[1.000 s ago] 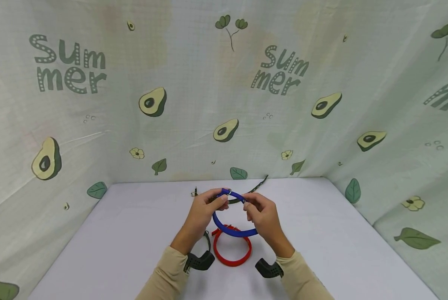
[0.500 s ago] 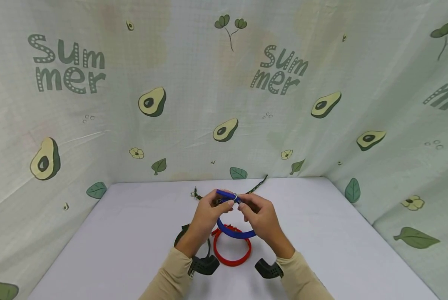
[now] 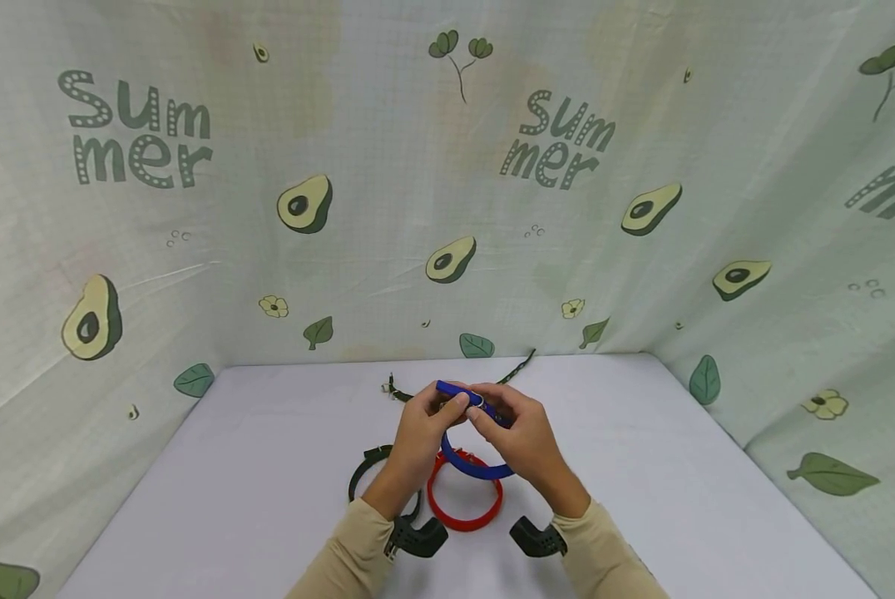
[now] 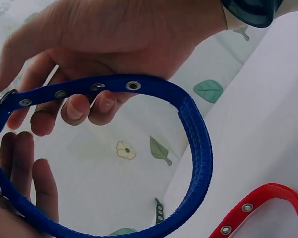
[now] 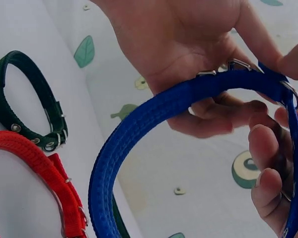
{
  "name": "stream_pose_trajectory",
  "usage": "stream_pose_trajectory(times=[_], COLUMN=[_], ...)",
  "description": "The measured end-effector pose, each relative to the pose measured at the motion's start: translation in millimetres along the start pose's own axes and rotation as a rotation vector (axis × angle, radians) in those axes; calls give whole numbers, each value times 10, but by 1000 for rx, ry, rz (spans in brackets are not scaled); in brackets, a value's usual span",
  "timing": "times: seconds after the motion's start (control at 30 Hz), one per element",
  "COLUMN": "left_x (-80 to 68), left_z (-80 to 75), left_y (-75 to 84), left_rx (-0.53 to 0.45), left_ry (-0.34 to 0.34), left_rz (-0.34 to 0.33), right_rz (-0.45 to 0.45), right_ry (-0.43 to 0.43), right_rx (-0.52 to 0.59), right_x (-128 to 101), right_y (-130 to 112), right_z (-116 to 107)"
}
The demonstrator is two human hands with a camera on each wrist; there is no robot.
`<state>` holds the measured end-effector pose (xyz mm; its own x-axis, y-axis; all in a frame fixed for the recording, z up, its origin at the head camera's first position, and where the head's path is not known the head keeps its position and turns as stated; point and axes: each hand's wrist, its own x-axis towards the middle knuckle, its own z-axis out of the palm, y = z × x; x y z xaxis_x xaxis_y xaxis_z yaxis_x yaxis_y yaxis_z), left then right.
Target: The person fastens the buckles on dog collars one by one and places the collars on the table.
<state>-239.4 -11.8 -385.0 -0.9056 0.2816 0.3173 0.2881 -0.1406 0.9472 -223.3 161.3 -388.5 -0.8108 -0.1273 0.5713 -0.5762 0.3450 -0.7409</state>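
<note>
1. Blue collar (image 3: 476,466) hangs as a loop above the counter (image 3: 642,466), held up between both hands over the red collar (image 3: 464,509). Its strap end with the eyelets (image 4: 132,85) and the metal buckle (image 5: 288,89) meet at the top, right where the fingers work.
2. The left hand (image 3: 421,428) has its grip pinched on the eyelet strap, thumb on one side and fingertips on the other. I'd keep that pinch close to the tip, so the strap stays stiff and does not flop.
3. The right hand (image 3: 518,437) has its grip curled round the buckle end. Holding the frame steady and square to the strap looks like the key here.
4. Keeping the loop flat, with no twist, should let the strap slide straight.
5. Lifted well off the red collar, the loop should not snag it.
6. A dark green collar (image 3: 368,470) lies buckled on the counter to the left, and another dark strap (image 3: 518,368) lies at the back near the avocado-print cloth (image 3: 305,204).
</note>
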Motion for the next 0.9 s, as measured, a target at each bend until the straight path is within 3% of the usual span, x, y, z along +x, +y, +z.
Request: stream_pose_trajectory(times=[0.2, 0.6, 0.73, 0.9], left_x=[-5, 11, 5, 15], left_z=[11, -7, -13, -46], left_y=[-4, 12, 20, 13], left_rx=[-20, -129, -113, -38], left_ry=[-8, 81, 63, -13], left_rz=[12, 18, 9, -1], right_rz=[-39, -28, -41, -9], right_ry=[24, 21, 39, 73], right_rx=[-43, -88, -77, -17], right_x=[23, 40, 38, 35], right_y=[-31, -29, -16, -10], right_z=[1, -44, -44, -28])
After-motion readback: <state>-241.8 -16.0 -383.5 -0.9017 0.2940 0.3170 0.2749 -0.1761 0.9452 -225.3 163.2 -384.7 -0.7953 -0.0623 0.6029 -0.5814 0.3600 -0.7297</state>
